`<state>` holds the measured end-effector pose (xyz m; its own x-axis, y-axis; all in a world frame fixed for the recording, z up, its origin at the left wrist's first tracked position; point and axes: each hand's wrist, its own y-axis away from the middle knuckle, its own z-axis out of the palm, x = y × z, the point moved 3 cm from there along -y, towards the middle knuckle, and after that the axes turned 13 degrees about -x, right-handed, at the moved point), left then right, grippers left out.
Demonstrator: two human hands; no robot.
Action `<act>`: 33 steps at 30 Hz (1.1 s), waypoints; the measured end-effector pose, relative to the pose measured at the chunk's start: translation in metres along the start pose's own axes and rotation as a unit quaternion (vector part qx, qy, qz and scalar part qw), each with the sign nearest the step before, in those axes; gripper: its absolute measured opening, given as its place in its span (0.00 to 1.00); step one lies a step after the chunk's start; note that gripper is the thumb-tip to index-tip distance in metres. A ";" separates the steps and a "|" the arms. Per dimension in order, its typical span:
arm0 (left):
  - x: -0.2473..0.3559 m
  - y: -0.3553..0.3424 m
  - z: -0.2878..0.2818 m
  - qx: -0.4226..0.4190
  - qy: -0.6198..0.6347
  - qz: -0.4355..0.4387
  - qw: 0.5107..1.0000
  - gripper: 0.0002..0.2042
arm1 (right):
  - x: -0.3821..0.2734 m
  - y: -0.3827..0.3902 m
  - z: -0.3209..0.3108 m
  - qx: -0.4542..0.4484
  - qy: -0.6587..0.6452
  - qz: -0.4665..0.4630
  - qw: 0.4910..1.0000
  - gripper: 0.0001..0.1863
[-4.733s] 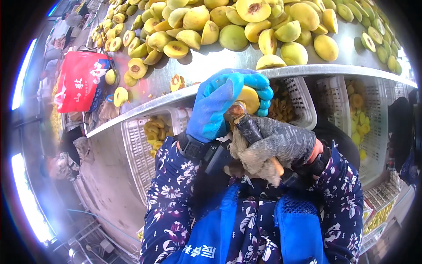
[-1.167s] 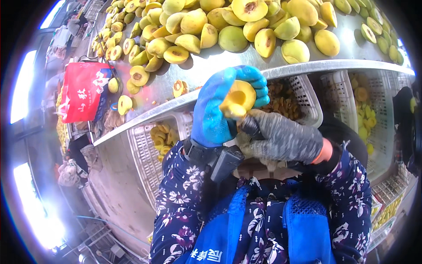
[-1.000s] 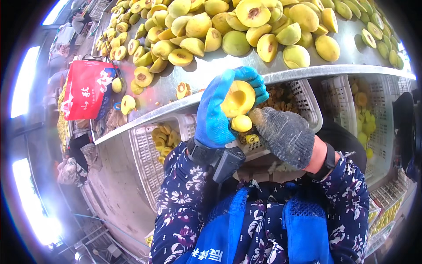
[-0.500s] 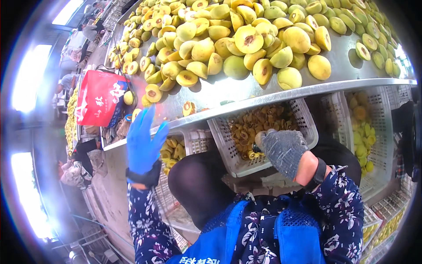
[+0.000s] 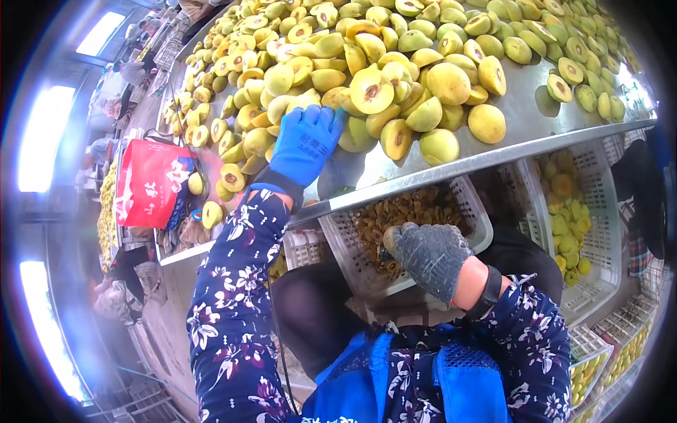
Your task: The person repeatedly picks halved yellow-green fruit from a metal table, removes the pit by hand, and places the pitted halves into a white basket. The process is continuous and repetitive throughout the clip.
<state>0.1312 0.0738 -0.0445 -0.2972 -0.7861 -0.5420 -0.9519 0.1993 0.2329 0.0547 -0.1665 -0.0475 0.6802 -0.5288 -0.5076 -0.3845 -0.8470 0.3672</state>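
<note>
Halved yellow-green peaches [image 5: 371,90], several with brown-red stone hollows showing, are heaped on a metal table [image 5: 451,166]. My left hand [image 5: 307,144], in a blue glove, lies palm down at the near edge of the heap. Its fingers curl down together among the fruit, and whatever is under them is hidden. Low over a white crate [image 5: 483,211] under the table edge is my right hand [image 5: 434,257], in a grey glove. It is closed round a small dark tool [image 5: 384,252], mostly covered by the fingers. Brown fruit scraps [image 5: 416,210] fill the crate.
A red bag [image 5: 155,185] stands at the table's left end, near loose fruit halves [image 5: 211,213]. Another white crate [image 5: 599,233] at the right holds yellow-green fruit pieces [image 5: 570,218]. More crates stand at the lower right. My knees are below the table edge.
My left hand, earlier raised with fingers spread left of the heap, has moved right and onto the fruit with its fingers curled. The view has shifted slightly; my right hand remains over the scraps crate.
</note>
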 end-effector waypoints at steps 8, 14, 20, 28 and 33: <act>-0.009 0.059 -0.011 0.117 0.870 -0.130 0.462 0.25 | 0.001 -0.011 -0.015 0.184 -0.250 -0.082 0.947 0.16; 0.051 0.083 -0.017 0.127 0.992 0.012 0.009 0.21 | -0.007 -0.021 -0.016 0.198 -0.311 -0.073 0.927 0.22; 0.077 0.088 -0.026 0.159 0.968 -0.020 0.195 0.23 | -0.006 -0.022 -0.017 0.240 -0.316 -0.059 0.916 0.16; 0.082 0.087 -0.039 0.189 0.969 -0.030 0.157 0.21 | -0.005 -0.030 -0.007 0.183 -0.332 -0.006 0.925 0.19; 0.083 0.086 -0.041 0.211 0.866 -0.063 0.450 0.16 | -0.010 -0.036 0.003 0.189 -0.325 -0.047 0.926 0.23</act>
<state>0.0281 0.0015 -0.0363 -0.0834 -0.0113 0.9965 -0.9909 -0.1055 -0.0841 0.0601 -0.1304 -0.0579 0.2499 -0.2695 -0.9300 -0.6165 -0.7849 0.0617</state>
